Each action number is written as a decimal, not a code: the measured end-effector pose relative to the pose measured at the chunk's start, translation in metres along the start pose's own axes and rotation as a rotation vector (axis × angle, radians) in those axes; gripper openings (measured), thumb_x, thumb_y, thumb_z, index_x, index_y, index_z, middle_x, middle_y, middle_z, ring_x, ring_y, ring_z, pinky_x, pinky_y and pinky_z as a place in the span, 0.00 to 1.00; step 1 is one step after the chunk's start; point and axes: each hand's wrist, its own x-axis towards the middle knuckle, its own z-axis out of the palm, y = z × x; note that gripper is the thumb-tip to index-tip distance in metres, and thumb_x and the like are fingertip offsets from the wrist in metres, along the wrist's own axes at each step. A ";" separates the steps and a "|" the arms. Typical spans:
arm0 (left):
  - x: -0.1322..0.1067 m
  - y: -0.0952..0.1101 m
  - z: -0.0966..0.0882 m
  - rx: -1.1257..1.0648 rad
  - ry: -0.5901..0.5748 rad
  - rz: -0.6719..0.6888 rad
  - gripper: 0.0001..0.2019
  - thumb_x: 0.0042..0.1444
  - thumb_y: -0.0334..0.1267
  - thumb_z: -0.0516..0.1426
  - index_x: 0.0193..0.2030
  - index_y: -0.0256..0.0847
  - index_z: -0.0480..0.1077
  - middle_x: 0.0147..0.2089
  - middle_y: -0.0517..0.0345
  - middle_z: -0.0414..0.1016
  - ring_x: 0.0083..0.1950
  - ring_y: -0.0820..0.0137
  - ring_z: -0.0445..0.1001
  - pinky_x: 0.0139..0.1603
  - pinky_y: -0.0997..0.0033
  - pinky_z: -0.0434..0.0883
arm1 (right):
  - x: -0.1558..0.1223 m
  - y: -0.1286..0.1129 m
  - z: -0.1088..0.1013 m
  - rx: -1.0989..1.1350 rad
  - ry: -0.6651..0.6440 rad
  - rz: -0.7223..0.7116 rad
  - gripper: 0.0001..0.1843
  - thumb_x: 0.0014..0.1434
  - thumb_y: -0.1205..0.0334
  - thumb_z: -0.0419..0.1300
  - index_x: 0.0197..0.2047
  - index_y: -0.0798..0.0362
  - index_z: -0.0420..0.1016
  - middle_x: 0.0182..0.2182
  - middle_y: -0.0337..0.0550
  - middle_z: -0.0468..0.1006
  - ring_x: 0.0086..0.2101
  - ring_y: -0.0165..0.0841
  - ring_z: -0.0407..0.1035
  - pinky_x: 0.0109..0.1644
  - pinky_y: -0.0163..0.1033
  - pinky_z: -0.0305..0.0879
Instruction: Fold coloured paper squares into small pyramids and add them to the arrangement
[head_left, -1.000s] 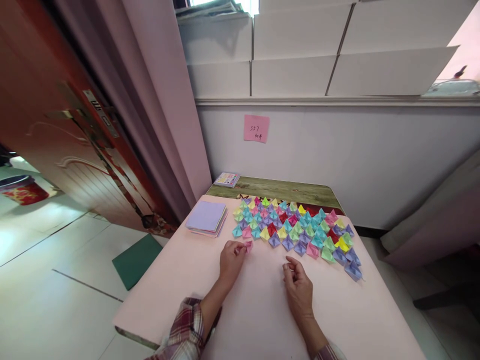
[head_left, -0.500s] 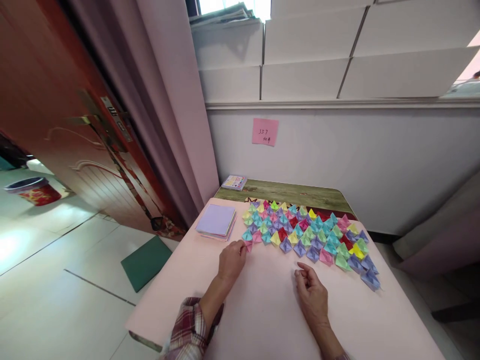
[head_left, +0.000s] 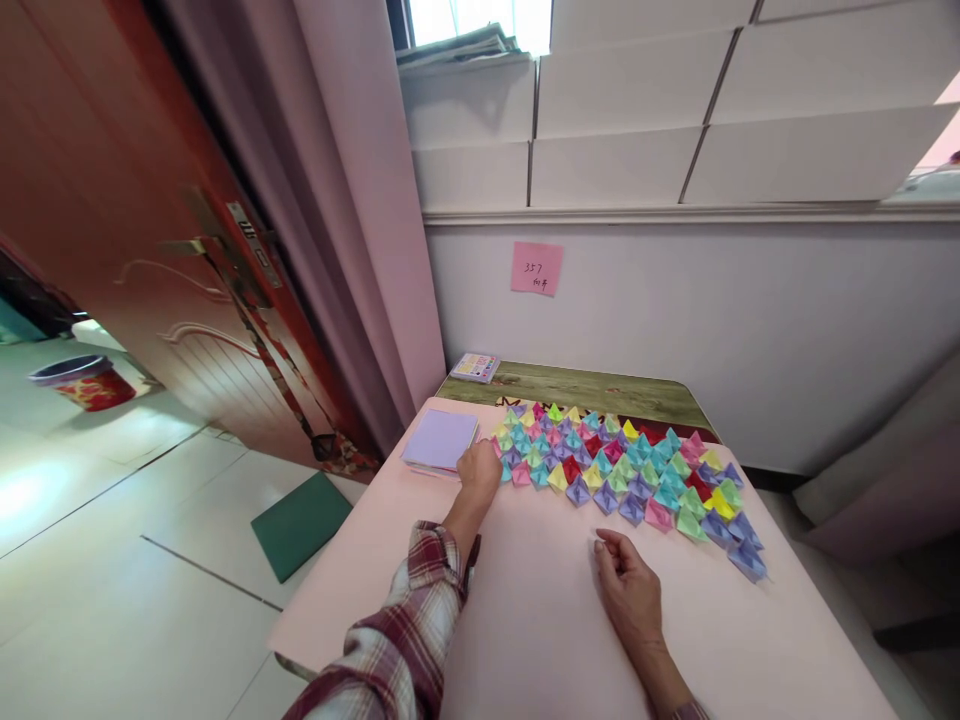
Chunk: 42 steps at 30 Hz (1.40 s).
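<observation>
Folded paper boats (head_left: 600, 462) in many colours stand in close rows on the pink tabletop. My left hand (head_left: 480, 472) is closed at the left end of these rows, beside a stack of square paper (head_left: 441, 440) with a lilac sheet on top. A bit of pink paper boat (head_left: 496, 443) shows at its fingertips; the fingers hide most of it. My right hand (head_left: 628, 580) rests on the table in front of the rows, loosely curled with thumb and fingers apart, holding nothing.
A small printed packet (head_left: 475, 367) lies on the wood-patterned strip (head_left: 592, 383) at the back. A pink note (head_left: 536, 268) is on the wall. Left of the table are a green board (head_left: 301, 525) on the floor, a red bucket (head_left: 84, 384) and a door (head_left: 150, 200).
My left hand has moved up and away from me along the left end of the rows, and the pink boat has left its front spot. My right hand has stayed put.
</observation>
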 end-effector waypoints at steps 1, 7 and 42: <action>0.002 0.001 0.003 -0.002 -0.006 -0.004 0.13 0.58 0.31 0.54 0.47 0.36 0.76 0.45 0.38 0.79 0.49 0.58 0.77 0.46 0.66 0.69 | 0.000 0.000 0.000 0.002 -0.006 -0.004 0.24 0.59 0.43 0.54 0.45 0.55 0.76 0.22 0.39 0.75 0.20 0.31 0.66 0.26 0.33 0.62; 0.009 0.002 0.011 -0.014 -0.018 -0.010 0.13 0.58 0.28 0.53 0.43 0.34 0.78 0.45 0.35 0.79 0.48 0.56 0.78 0.43 0.65 0.70 | 0.001 -0.001 -0.002 0.005 -0.015 -0.053 0.23 0.59 0.43 0.53 0.40 0.53 0.78 0.24 0.41 0.78 0.23 0.32 0.69 0.28 0.33 0.64; 0.018 -0.102 -0.023 -0.084 -0.017 0.155 0.17 0.50 0.50 0.59 0.42 0.41 0.73 0.49 0.49 0.73 0.53 0.58 0.69 0.45 0.68 0.64 | 0.000 -0.003 0.001 -0.030 0.026 -0.086 0.21 0.60 0.45 0.53 0.36 0.52 0.78 0.27 0.42 0.80 0.27 0.35 0.71 0.33 0.36 0.65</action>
